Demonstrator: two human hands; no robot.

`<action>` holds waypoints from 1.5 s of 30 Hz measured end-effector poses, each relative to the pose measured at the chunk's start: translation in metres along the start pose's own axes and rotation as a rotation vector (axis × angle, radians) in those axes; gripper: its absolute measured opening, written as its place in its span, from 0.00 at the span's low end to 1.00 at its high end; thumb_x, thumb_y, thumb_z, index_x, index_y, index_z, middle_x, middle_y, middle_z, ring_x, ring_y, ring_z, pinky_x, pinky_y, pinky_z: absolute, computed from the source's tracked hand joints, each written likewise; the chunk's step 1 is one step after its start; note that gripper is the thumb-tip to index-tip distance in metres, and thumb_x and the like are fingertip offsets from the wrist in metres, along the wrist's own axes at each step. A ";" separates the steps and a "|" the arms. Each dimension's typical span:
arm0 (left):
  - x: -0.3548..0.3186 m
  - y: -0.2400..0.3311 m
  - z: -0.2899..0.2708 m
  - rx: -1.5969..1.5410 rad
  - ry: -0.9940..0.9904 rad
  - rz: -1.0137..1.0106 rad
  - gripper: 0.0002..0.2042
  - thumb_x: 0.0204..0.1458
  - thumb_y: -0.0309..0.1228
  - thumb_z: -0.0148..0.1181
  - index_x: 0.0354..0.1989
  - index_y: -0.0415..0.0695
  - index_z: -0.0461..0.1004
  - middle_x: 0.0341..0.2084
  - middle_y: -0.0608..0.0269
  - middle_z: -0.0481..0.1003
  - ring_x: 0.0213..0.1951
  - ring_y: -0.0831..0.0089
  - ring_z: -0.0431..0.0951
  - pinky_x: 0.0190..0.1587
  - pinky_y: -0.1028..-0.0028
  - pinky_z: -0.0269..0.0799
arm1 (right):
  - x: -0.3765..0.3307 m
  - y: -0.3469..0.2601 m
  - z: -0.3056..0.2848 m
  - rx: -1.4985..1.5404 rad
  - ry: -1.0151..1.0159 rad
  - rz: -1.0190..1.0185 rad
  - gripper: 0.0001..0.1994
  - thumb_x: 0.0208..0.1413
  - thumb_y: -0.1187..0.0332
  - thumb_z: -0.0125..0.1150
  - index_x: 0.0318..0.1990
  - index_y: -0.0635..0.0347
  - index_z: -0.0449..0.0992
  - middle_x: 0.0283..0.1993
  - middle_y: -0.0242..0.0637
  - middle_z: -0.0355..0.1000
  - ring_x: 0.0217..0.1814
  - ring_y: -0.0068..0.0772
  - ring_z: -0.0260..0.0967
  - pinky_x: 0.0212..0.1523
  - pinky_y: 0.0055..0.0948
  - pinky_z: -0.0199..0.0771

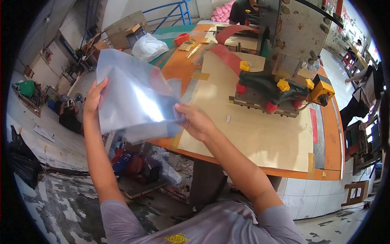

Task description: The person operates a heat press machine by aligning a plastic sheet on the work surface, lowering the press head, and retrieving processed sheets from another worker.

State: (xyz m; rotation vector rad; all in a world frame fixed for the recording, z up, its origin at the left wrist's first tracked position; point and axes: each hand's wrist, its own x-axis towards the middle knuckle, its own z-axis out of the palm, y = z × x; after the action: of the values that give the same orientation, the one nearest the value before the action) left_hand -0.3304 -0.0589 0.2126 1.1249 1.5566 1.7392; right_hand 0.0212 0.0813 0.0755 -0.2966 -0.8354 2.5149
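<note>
Clear plastic sheets (130, 95), shiny and slightly bowed, are held up between my two hands over the table's left front edge. My left hand (94, 95) grips their left edge, its thumb on the near face and its other fingers partly hidden behind. At the right edge, my right hand (195, 121) pinches the plastic between thumb and fingers. The layers look slightly fanned near the lower right; how many there are I cannot tell. To the right stands a heavy press (280, 81) with yellow knobs and red feet, apart from both hands.
Beneath the press, a tan board (243, 138) covers much of the orange table (329, 175). A small white piece (228, 118) lies on it. Farther back are a white plastic bag (149, 46), a red tape roll (182, 39) and red strips (226, 59). Other people are at the far side and right.
</note>
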 end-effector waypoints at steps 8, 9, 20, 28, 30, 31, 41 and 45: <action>0.015 -0.089 -0.058 0.118 -0.112 -0.368 0.18 0.65 0.36 0.64 0.60 0.41 0.75 0.48 0.64 0.80 0.47 0.74 0.82 0.50 0.67 0.82 | 0.033 0.037 -0.010 -0.491 0.037 -0.305 0.17 0.70 0.74 0.57 0.64 0.69 0.71 0.51 0.39 0.81 0.51 0.23 0.78 0.52 0.25 0.76; 0.016 -0.110 -0.063 0.121 -0.166 -0.497 0.17 0.65 0.35 0.64 0.59 0.42 0.76 0.46 0.64 0.81 0.45 0.73 0.83 0.47 0.65 0.84 | 0.038 0.051 -0.023 -0.597 0.086 -0.313 0.17 0.69 0.75 0.57 0.63 0.71 0.71 0.52 0.42 0.80 0.49 0.29 0.79 0.48 0.29 0.82; -0.002 -0.149 -0.037 0.633 -0.228 -0.387 0.31 0.62 0.30 0.67 0.71 0.35 0.63 0.61 0.56 0.75 0.60 0.68 0.74 0.66 0.68 0.67 | 0.034 0.068 -0.017 -0.684 0.215 -0.022 0.32 0.70 0.73 0.58 0.74 0.80 0.52 0.57 0.52 0.73 0.50 0.39 0.79 0.37 0.35 0.91; -0.019 -0.120 0.027 1.178 -0.123 -0.525 0.39 0.56 0.43 0.72 0.71 0.33 0.64 0.61 0.40 0.75 0.62 0.56 0.77 0.63 0.63 0.71 | -0.017 0.061 -0.037 -1.332 0.288 -0.384 0.24 0.66 0.63 0.64 0.63 0.72 0.70 0.49 0.54 0.77 0.46 0.54 0.79 0.49 0.45 0.81; -0.060 -0.105 0.029 1.464 0.056 -0.100 0.40 0.54 0.46 0.73 0.69 0.33 0.67 0.63 0.39 0.73 0.65 0.50 0.74 0.66 0.60 0.69 | -0.089 0.036 -0.011 -1.448 0.225 -0.534 0.22 0.65 0.62 0.65 0.62 0.66 0.73 0.45 0.50 0.78 0.47 0.56 0.78 0.51 0.46 0.78; -0.068 -0.114 0.033 1.334 0.006 0.071 0.37 0.53 0.44 0.74 0.68 0.38 0.70 0.63 0.43 0.74 0.66 0.48 0.72 0.68 0.57 0.68 | -0.121 0.022 -0.008 -1.437 0.202 -0.578 0.21 0.64 0.63 0.66 0.61 0.64 0.74 0.43 0.47 0.78 0.46 0.54 0.78 0.49 0.47 0.78; -0.129 -0.131 0.144 1.035 -0.359 0.267 0.15 0.56 0.32 0.69 0.49 0.41 0.82 0.52 0.57 0.81 0.57 0.53 0.78 0.61 0.59 0.73 | -0.294 0.002 -0.097 -1.738 0.410 -0.594 0.18 0.55 0.75 0.70 0.54 0.60 0.81 0.43 0.40 0.80 0.45 0.45 0.76 0.48 0.41 0.73; -0.126 -0.136 0.144 1.026 -0.340 0.261 0.11 0.56 0.31 0.68 0.45 0.39 0.82 0.46 0.57 0.81 0.51 0.54 0.80 0.55 0.59 0.76 | -0.331 0.004 -0.116 -1.587 0.620 -0.614 0.16 0.55 0.79 0.68 0.52 0.60 0.82 0.42 0.40 0.82 0.43 0.44 0.76 0.47 0.39 0.72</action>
State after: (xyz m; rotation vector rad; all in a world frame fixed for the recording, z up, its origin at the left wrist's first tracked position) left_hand -0.1618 -0.0644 0.0493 2.0305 2.1746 0.7153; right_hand 0.3460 -0.0275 0.0000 -0.9996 -1.9897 0.6684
